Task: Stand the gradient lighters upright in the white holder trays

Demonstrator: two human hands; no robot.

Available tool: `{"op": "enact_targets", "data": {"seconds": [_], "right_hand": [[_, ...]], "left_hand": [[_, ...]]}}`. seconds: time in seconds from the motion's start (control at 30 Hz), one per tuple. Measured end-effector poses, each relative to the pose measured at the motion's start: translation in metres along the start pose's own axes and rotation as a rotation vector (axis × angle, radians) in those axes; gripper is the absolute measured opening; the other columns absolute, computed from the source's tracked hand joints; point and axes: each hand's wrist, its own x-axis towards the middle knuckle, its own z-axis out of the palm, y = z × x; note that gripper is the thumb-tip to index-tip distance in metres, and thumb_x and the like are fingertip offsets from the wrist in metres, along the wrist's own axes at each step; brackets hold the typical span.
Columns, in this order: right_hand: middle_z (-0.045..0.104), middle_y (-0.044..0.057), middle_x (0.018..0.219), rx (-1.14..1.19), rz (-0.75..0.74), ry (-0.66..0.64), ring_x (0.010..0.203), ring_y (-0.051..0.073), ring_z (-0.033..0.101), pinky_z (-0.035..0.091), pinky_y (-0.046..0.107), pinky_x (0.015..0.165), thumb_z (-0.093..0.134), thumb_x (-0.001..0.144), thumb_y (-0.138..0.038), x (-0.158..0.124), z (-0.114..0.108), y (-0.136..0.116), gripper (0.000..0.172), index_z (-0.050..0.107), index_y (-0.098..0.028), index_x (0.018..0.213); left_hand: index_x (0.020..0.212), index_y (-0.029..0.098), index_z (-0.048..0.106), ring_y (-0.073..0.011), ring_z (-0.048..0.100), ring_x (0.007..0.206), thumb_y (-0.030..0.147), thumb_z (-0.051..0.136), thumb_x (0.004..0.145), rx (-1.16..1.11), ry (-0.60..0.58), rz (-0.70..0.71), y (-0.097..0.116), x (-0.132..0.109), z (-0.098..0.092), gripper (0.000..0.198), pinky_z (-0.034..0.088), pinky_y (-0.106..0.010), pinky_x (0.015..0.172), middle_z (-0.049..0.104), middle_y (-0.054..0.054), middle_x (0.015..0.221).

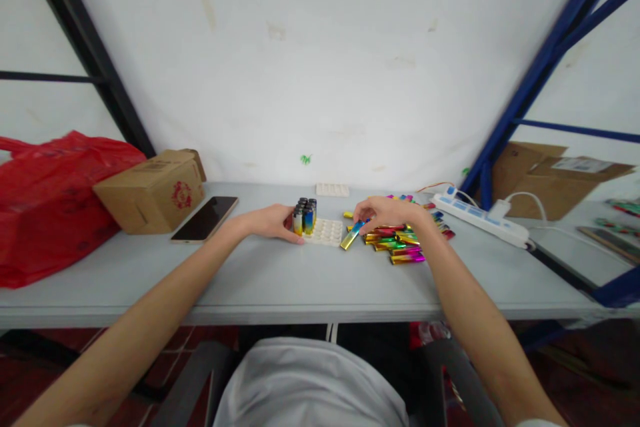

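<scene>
Two trays: near tray (pixel 326 232), far tray (pixel 332 189) by the table's (pixel 280 280) back edge. My left hand (pixel 270 221) wraps the bunched standing lighters (pixel 305 217); my right hand's (pixel 387 212) grip pinches one blue-gold lighter (pixel 353 235).

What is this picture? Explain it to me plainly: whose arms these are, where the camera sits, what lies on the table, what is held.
One camera, worn on a person's head, looks down at their own two bare arms; no machine is involved. The left hand rests against a white tray in which a cluster of standing lighters is packed upright. The right hand pinches a blue-and-gold lighter just right of that tray, beside a loose pile of colourful lighters. On the grey table also lie a phone, a cardboard box, a red plastic bag, a white power strip and, farther back, a second white tray.
</scene>
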Motion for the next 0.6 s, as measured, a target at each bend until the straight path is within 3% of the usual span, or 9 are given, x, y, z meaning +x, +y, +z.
{"op": "enact_targets", "data": {"seconds": [0.27,0.5,0.6], "right_hand": [[0.069,0.005,0.106,0.435,-0.172,0.127,0.095,0.017,0.064,0.049,0.031,0.089,0.080,0.074,-0.035,0.007,0.005,-0.009,0.033,0.068,-0.017,0.100],[0.067,0.004,0.104,0.870,-0.187,0.335,0.098,0.019,0.068,0.052,0.037,0.093,0.080,0.076,-0.030,0.018,0.018,-0.016,0.033,0.067,-0.021,0.105],[0.066,0.002,0.101,0.941,-0.202,0.392,0.091,0.019,0.070,0.055,0.037,0.089,0.080,0.076,-0.030,0.023,0.021,-0.017,0.037,0.068,-0.023,0.110]], "left_hand": [[0.099,0.018,0.062,-0.0216,0.065,0.077,0.074,0.068,0.067,-0.003,-0.003,0.006,0.001,0.000,-0.001,0.066,0.045,-0.027,0.064,0.071,-0.005,0.089],[0.101,0.018,0.063,-0.0213,0.065,0.075,0.075,0.069,0.065,0.002,0.009,0.012,-0.005,0.002,0.002,0.068,0.045,-0.027,0.062,0.070,-0.005,0.087],[0.099,0.018,0.063,-0.0211,0.065,0.075,0.075,0.069,0.065,0.007,0.005,-0.001,-0.004,0.002,0.002,0.066,0.045,-0.027,0.062,0.071,-0.005,0.088]]}}
